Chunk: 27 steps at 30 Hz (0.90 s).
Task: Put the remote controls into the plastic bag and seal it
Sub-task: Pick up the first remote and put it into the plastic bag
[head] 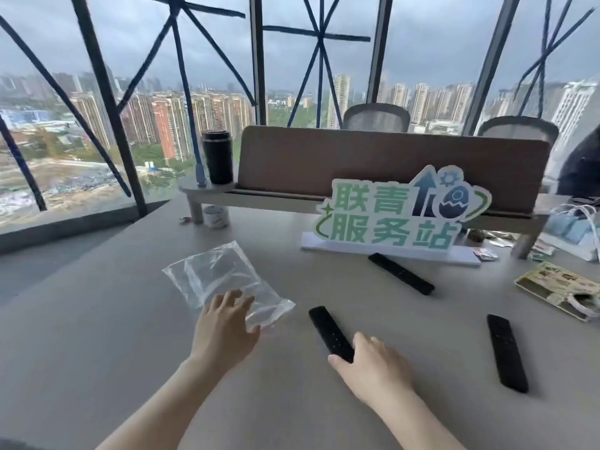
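A clear plastic bag [224, 277] lies flat on the grey table [97, 336], left of centre. My left hand [224, 329] rests on its near edge with fingers spread. Three black remote controls lie on the table. The nearest remote [326, 329] is in the middle, and my right hand [373, 365] covers its near end, fingers closing around it. A second remote [506, 355] lies to the right, untouched. The third remote [401, 273] lies farther back, just before the sign.
A green-and-white cut-out sign [399, 216] stands behind the remotes before a brown desk divider [357, 160]. A black tumbler [217, 157] stands on a shelf at the left. A printed bag [558, 287] and clutter lie at the right edge. Windows lie beyond.
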Tool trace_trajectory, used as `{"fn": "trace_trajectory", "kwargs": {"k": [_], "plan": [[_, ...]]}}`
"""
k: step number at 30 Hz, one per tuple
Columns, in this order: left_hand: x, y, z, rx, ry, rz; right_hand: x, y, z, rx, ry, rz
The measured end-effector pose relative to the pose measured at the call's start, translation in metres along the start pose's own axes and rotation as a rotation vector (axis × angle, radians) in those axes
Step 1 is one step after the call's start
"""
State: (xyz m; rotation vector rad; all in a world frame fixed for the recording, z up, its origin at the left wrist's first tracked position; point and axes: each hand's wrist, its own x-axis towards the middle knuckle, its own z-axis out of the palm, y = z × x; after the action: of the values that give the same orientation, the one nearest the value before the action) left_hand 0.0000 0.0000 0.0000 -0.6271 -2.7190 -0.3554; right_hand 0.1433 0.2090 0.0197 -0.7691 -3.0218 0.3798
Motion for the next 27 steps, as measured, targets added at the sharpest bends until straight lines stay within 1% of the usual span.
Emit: {"fn": "trace_trajectory", "kwargs": {"k": [1, 3, 4, 6, 7, 8, 10, 11, 12, 14, 17, 19, 22, 25, 27], "plan": [[-0.004, -0.004, -0.001, -0.023, 0.0, 0.003, -0.006, -0.002, 0.0, 0.033, -0.045, 0.025], [-0.012, -0.009, -0.001, -0.069, 0.004, -0.028, -0.015, -0.002, 0.003, 0.086, -0.055, 0.059], [-0.015, -0.011, -0.003, -0.076, -0.02, -0.057, -0.021, -0.001, 0.003, 0.105, -0.049, 0.071], [-0.021, -0.012, -0.003, -0.094, -0.017, -0.051, -0.032, 0.002, 0.0, 0.199, -0.078, 0.071], [-0.023, -0.011, -0.004, -0.106, 0.007, -0.033, -0.036, 0.007, -0.002, 0.318, -0.091, 0.069], [-0.025, -0.009, -0.007, -0.117, 0.016, -0.02, -0.041, 0.014, -0.006, 0.5, -0.115, 0.067], [-0.029, 0.0, -0.011, -0.162, 0.036, 0.012, -0.051, 0.025, -0.018, 0.876, -0.215, 0.085], [-0.03, 0.006, -0.014, -0.199, 0.048, 0.03, -0.055, 0.028, -0.022, 1.002, -0.279, 0.101], [-0.032, 0.012, -0.016, -0.239, 0.053, 0.041, -0.059, 0.029, -0.026, 1.049, -0.336, 0.109], [-0.036, 0.026, -0.022, -0.3, 0.066, 0.058, -0.058, 0.023, -0.029, 1.064, -0.433, 0.117], [-0.038, 0.047, -0.029, -0.338, 0.082, 0.079, -0.047, -0.004, -0.023, 1.065, -0.502, 0.11], [-0.037, 0.058, -0.033, -0.346, 0.087, 0.086, -0.036, -0.021, -0.015, 1.124, -0.497, 0.112], [-0.031, 0.067, -0.034, -0.349, 0.092, 0.063, -0.021, -0.027, -0.005, 1.293, -0.456, 0.153], [-0.024, 0.066, -0.032, -0.334, 0.133, 0.015, -0.017, -0.003, -0.007, 1.364, -0.357, 0.292], [-0.018, 0.064, -0.029, -0.333, 0.13, -0.003, -0.016, 0.017, -0.013, 1.396, -0.292, 0.334]]}}
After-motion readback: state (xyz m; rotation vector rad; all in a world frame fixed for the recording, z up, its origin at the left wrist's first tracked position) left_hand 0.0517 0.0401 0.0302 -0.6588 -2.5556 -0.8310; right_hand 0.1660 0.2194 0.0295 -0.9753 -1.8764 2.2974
